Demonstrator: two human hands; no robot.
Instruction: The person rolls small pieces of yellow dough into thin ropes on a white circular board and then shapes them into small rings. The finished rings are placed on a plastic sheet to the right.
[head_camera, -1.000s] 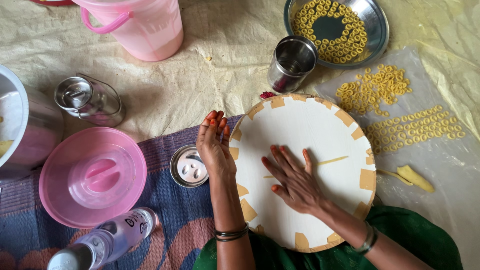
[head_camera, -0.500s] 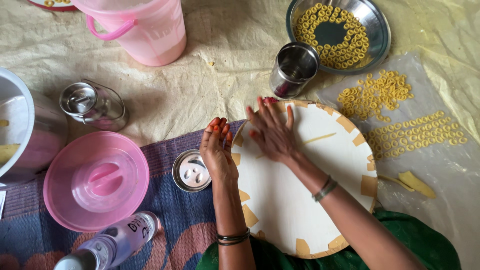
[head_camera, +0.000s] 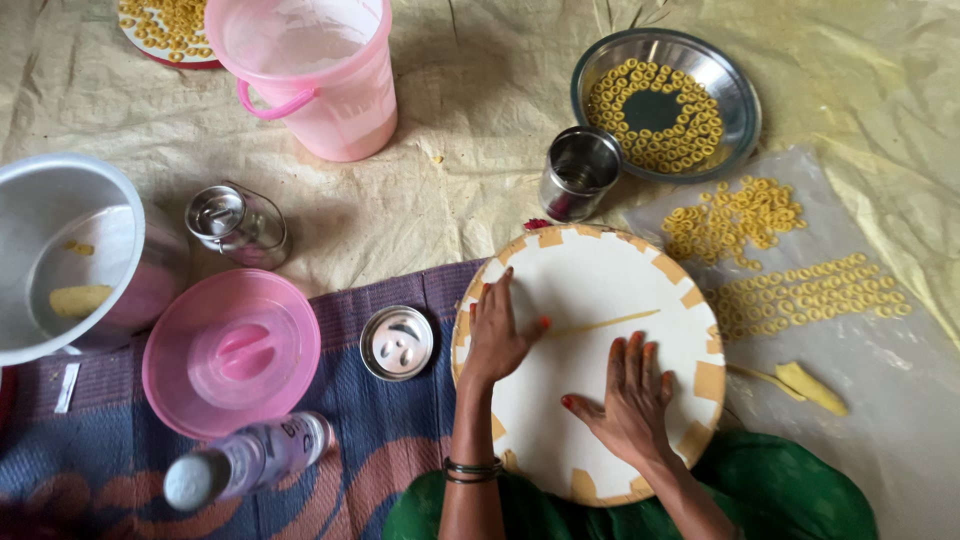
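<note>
We note the right hand (head_camera: 632, 400) has slid back to 5 o'clock on the round white board (head_camera: 590, 290); left hand (head_camera: 495, 335) at 9 o'clock. Both flat, fingers spread, gripping nothing.

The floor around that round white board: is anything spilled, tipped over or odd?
Little stands out. A clear bottle lies on its side on the mat, and a few yellow crumbs sit loose on the sheet beside the pink bucket. The yellow rings lie in tidy rows.
</note>
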